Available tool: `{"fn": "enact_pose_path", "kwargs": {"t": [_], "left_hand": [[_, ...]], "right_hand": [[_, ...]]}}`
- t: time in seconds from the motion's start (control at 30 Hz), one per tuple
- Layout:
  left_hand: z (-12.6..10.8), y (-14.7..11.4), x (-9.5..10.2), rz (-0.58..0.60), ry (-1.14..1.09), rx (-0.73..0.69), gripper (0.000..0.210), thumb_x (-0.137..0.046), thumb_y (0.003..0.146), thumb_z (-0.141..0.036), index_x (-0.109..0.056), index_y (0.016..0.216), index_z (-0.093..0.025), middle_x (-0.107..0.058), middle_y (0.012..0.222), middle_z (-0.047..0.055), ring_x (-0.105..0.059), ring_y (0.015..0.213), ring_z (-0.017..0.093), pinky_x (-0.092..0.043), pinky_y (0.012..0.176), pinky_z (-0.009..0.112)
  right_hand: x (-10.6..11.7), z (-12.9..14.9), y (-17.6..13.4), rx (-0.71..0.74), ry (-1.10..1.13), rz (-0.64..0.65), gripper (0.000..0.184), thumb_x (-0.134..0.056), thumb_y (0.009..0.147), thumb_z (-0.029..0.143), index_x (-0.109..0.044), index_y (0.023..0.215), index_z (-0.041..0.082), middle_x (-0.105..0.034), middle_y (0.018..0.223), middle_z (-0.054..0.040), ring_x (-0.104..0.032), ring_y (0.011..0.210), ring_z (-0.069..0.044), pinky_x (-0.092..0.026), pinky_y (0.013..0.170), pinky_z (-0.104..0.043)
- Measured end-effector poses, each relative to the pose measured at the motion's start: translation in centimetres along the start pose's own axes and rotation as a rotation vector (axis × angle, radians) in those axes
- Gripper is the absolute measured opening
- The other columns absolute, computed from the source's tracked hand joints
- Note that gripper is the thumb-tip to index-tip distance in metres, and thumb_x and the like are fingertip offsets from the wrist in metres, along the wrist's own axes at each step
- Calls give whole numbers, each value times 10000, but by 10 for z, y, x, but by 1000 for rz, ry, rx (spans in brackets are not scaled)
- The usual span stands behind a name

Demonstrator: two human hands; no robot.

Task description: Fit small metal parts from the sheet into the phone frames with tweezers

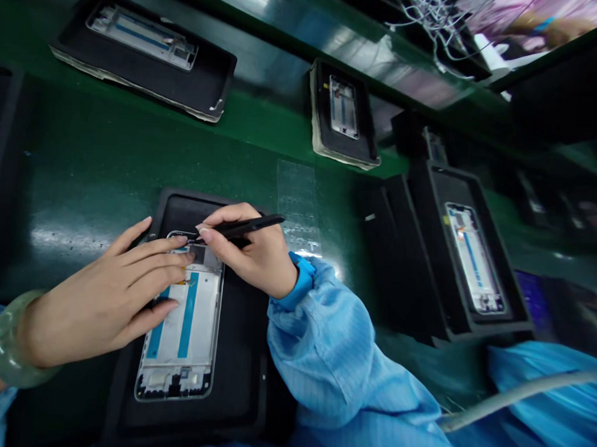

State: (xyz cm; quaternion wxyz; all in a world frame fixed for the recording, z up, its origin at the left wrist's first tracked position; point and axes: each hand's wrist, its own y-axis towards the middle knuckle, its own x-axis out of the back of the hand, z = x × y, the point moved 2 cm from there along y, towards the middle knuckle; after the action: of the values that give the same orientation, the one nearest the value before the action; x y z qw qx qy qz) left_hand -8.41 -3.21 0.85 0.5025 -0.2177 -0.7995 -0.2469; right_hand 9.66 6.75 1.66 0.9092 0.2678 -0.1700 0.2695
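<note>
Green surface (82,159). We note right grip (256,258) pinching slim black tool (251,226); left grip (112,297) spread loose, fingertips over phone frame (201,328). We judge frame light, stiff, fragile: hold by edges.

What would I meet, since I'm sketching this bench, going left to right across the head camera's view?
Green bangle → left hand → phone frame lying partly under that hand → right hand → small black tray farther back → tilted black tray.
</note>
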Motion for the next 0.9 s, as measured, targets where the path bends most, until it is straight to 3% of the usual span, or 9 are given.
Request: {"fn": "enact_pose_path", "kwargs": {"t": [0.9], "left_hand": [[0, 1, 2, -2, -4, 20, 293, -548, 890, -319, -575, 1164, -219, -642, 1245, 24, -455, 1320, 225, -178, 1191, 490]], "right_hand": [[-1, -3, 4, -98, 4, 84, 110, -638, 863, 285, -645, 893, 179, -694, 882, -16, -661, 776, -117, -518, 713, -236]]}}
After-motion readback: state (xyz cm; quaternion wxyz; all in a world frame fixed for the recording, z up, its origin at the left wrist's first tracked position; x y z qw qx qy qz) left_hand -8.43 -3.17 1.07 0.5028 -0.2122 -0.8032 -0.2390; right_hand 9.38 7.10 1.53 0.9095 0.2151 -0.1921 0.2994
